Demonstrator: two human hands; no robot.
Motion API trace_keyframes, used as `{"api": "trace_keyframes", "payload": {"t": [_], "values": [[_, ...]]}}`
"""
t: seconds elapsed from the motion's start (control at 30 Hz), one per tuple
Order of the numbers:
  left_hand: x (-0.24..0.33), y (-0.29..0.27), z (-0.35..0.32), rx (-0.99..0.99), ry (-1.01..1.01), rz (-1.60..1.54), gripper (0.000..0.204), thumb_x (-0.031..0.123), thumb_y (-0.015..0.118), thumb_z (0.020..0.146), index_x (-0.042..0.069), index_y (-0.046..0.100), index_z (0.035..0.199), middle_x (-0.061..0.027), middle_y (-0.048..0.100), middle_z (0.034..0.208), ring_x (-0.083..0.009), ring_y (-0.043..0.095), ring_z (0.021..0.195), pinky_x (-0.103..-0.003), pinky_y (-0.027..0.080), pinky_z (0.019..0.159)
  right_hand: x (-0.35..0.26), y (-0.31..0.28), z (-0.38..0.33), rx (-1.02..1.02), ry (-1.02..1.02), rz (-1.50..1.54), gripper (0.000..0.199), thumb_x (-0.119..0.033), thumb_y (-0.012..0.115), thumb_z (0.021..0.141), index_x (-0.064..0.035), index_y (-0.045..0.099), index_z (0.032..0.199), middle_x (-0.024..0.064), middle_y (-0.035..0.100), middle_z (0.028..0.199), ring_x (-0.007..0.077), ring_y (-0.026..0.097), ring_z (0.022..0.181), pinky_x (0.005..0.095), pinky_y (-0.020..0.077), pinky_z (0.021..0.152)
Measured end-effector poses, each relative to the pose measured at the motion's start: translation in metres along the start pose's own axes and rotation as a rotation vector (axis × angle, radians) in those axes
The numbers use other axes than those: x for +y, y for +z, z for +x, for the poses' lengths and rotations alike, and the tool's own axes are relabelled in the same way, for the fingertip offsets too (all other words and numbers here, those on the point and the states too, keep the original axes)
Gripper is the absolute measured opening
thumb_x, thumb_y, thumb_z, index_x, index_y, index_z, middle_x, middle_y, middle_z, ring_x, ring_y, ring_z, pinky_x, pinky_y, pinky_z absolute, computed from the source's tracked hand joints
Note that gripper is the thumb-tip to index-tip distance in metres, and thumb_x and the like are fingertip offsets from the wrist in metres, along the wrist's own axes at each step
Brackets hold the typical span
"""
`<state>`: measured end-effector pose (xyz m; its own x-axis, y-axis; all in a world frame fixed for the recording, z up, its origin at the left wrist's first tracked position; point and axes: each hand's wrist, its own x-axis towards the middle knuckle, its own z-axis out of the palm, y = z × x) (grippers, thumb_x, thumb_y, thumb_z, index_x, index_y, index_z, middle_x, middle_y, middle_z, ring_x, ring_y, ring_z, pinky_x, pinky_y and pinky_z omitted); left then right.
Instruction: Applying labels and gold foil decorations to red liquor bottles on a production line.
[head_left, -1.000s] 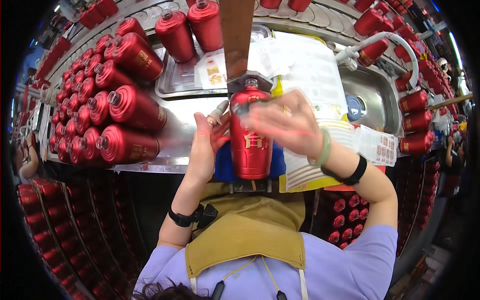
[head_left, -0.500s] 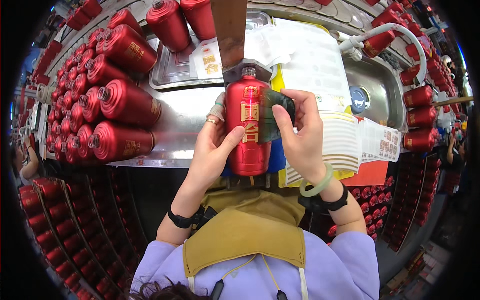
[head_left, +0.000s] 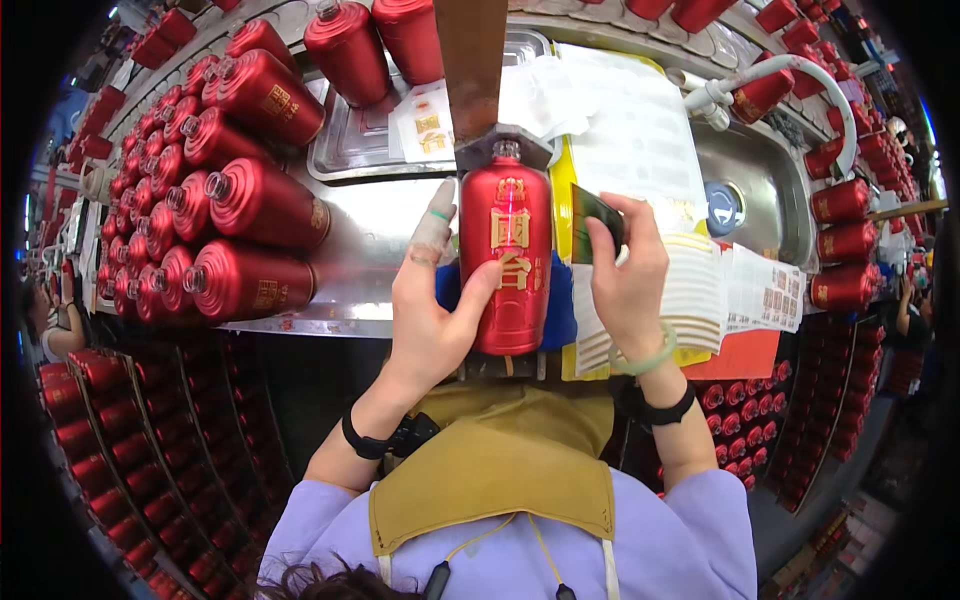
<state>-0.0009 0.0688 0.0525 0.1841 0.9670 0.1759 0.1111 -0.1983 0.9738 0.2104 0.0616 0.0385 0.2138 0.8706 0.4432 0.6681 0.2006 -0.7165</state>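
On the steel counter (head_left: 370,250), the left hand (head_left: 440,300) holds the glossy red ceramic bottle (head_left: 507,262) in a jig; right hand (head_left: 630,275) fingers pinch a dark label piece (head_left: 595,222) beside it. Labelling seems underway; next needs careful alignment.

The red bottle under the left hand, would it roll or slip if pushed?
The red bottle is round and glossy, so probably slippery and apt to roll sideways. The left hand steadies it. It looks ceramic or glass, likely heavy and fragile.
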Motion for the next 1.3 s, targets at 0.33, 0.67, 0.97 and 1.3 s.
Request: {"api": "trace_keyframes", "payload": {"t": [0.33,0.67,0.97,1.3], "values": [[-0.009,-0.028,0.043,-0.261,0.372,0.669,0.067,0.041,0.084,0.075,0.028,0.067,0.139,-0.0271,0.046,0.150,-0.0429,0.056,0.128,-0.048,0.050,0.102,0.004,-0.012,0.002,-0.016,0.100,0.167,0.022,-0.001,0.064,0.097,0.0009,0.063,0.119,0.0110,0.065,0.100,0.0196,0.064,0.085,0.0307,0.0515,0.078],[-0.022,-0.029,0.057,-0.214,0.388,0.520,0.054,0.047,0.060,0.099,0.006,0.069,0.133,-0.0205,0.060,0.129,-0.0354,0.067,0.107,-0.043,0.053,0.093,-0.017,-0.002,0.054,0.032,-0.206,0.112,0.033,0.004,0.070,0.089,-0.0019,0.069,0.121,0.0134,0.071,0.104,0.0276,0.069,0.090,0.0361,0.0543,0.082],[-0.037,-0.036,0.018,0.050,-0.044,-0.101,0.083,0.063,0.020,0.108,-0.004,0.055,0.145,-0.0190,0.064,0.135,-0.0303,0.065,0.116,-0.042,0.056,0.094,-0.081,-0.005,0.048,-0.604,-0.981,-0.021,0.034,-0.018,0.074,0.075,-0.0163,0.074,0.109,-0.0009,0.063,0.085,0.0186,0.058,0.078,0.0333,0.0512,0.074],[-0.025,-0.019,0.005,0.014,-0.226,-0.326,0.089,0.066,0.020,0.107,-0.008,0.040,0.152,-0.0229,0.050,0.150,-0.0311,0.055,0.133,-0.043,0.045,0.110,-0.030,-0.016,0.012,-0.387,-1.021,0.086,0.026,-0.003,0.073,0.076,-0.0124,0.072,0.100,-0.0018,0.070,0.106,0.0181,0.061,0.085,0.0309,0.0524,0.079]]}}
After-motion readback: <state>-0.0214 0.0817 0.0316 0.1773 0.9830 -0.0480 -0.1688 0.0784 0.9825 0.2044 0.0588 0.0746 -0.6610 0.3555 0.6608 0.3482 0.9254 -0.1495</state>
